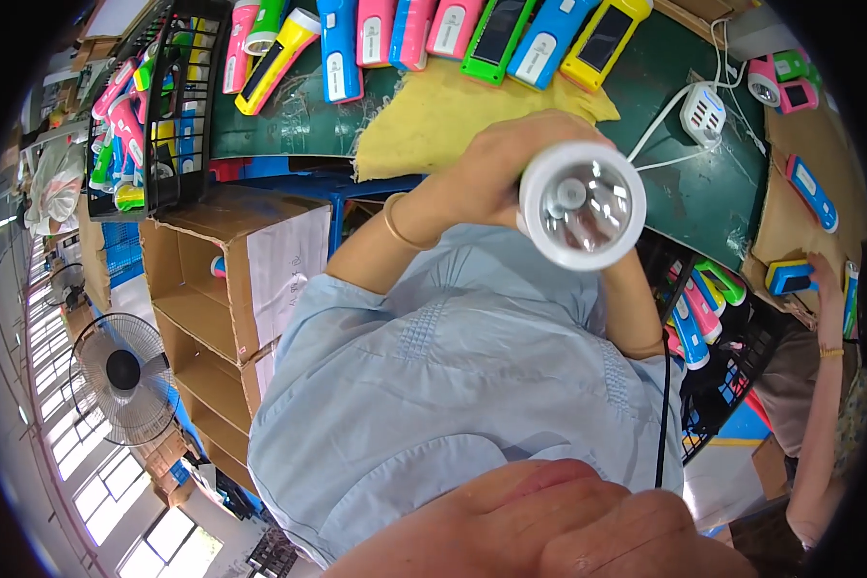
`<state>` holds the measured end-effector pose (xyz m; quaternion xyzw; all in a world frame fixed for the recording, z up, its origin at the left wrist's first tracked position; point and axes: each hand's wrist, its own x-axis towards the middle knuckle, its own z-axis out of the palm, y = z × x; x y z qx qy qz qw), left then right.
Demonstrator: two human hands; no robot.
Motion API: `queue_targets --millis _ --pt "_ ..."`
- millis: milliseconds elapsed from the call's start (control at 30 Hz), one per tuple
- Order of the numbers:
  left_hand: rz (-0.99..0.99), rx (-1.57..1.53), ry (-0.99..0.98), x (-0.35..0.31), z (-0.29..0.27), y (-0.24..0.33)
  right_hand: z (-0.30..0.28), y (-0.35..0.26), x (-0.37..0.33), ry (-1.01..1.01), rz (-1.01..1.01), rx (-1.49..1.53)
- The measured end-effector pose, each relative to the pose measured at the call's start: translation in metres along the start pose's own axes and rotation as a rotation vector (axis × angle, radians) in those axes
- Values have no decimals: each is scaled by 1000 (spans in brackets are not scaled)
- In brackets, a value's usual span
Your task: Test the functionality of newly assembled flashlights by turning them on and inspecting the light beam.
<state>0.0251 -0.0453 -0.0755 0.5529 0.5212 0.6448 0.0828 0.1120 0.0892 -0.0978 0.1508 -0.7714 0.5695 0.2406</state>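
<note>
A flashlight [584, 206] is held up close, its round white head and shiny reflector facing the view; its body is hidden behind the head. My left hand [515, 154] closes around it from the left side. My right forearm [638, 303] rises behind the flashlight's head, and that hand's fingers are hidden there. Beneath my hands a yellow cloth [414, 120] lies on the green table [289, 125]. Along the far side of the cloth lies a row of flashlights in pink, blue, green and yellow, among them a blue one [549, 43].
A black basket [188, 116] of flashlights stands at the left, above cardboard compartments [207, 299]. A white multi-port charger [703, 116] with cables lies at the right. Another basket [732, 371] is beside my right arm. At far right, another person's hand [826, 279] touches a flashlight.
</note>
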Motion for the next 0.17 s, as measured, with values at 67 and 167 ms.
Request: queue_targets --millis 67,167 --pt "17 182 -15 -3 5 11 -12 -3 2 -73 243 -117" --pt "-2 323 53 -2 3 17 -29 -4 8 -91 207 -235"
